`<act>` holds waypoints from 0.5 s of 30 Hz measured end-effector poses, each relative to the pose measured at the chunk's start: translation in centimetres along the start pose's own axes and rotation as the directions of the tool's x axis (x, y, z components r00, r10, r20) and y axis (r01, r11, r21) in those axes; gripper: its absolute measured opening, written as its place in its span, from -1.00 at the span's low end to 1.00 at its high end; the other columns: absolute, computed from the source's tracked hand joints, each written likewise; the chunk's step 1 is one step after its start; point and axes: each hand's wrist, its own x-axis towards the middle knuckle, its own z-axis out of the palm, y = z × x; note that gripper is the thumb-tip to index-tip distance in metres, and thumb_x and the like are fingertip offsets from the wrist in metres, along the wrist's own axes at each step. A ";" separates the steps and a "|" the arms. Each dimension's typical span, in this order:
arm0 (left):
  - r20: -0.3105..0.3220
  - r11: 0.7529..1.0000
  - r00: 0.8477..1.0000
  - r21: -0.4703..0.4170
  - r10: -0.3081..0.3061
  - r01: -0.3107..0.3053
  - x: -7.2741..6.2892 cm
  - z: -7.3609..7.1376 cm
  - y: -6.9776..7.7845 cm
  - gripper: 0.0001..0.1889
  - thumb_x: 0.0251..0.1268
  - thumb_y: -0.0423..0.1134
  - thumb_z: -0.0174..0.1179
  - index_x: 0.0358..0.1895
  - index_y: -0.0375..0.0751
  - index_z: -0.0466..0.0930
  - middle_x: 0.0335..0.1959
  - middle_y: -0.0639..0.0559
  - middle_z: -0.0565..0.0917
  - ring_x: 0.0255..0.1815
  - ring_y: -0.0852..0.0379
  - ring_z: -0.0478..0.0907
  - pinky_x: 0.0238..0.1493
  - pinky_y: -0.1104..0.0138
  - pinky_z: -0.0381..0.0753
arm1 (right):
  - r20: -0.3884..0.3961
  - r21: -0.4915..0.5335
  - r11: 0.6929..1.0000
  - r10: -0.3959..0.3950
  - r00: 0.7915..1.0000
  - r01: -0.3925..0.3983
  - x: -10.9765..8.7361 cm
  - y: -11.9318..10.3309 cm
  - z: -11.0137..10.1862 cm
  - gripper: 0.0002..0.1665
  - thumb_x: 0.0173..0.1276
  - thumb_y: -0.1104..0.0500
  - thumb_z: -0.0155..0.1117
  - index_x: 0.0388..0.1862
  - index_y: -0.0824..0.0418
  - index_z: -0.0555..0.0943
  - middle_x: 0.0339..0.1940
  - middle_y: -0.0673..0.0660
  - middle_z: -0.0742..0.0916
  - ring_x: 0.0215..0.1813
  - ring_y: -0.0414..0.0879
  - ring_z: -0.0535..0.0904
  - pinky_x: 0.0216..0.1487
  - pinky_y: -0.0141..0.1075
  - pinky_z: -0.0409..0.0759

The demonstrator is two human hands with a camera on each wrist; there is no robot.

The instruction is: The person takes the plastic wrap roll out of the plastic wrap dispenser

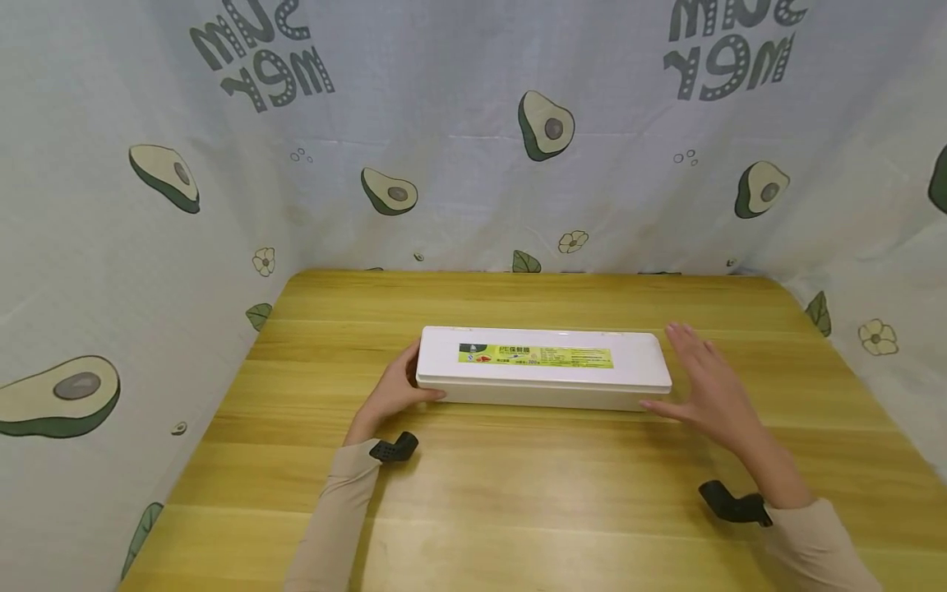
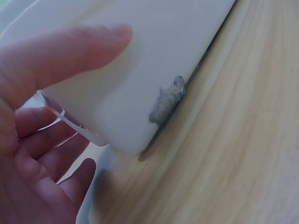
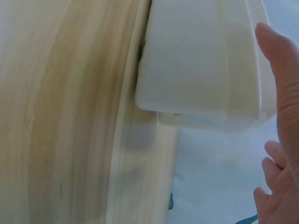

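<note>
A long white cling film box [image 1: 547, 395] lies across the wooden table, its lid down. A yellow-green label [image 1: 536, 356] runs along the top. My left hand [image 1: 392, 390] grips the box's left end, the thumb along the front face and the fingers around the end. In the left wrist view, a grey patch [image 2: 167, 100] shows near the box's lower edge. My right hand [image 1: 706, 395] is beside the right end, fingers extended and thumb near the front corner. In the right wrist view, the right thumb [image 3: 282, 70] is close to the lid edge; contact cannot be told.
The wooden table [image 1: 518, 493] reaches back to a pale curtain [image 1: 459, 107] printed with avocados, which also hangs at both sides. A black wrist mount [image 1: 394, 447] is on the left wrist, and another black mount [image 1: 732, 502] is on the right.
</note>
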 end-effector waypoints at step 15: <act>0.008 0.999 1.000 -0.029 -0.018 0.018 0.2 0.1 -0.7 0.05 -0.09 -0.46 0.41 0.49 -0.10 -0.05 0.42 -0.15 0.25 0.36 -0.14 0.29 0.28 0.02 0.41 | 0.002 -0.003 0.998 -0.070 0.998 0.070 1.8 -1.2 0.3 0.35 -0.09 -0.28 0.45 0.51 0.26 -0.02 0.48 0.33 0.22 0.52 0.16 0.06 0.54 -0.03 -0.04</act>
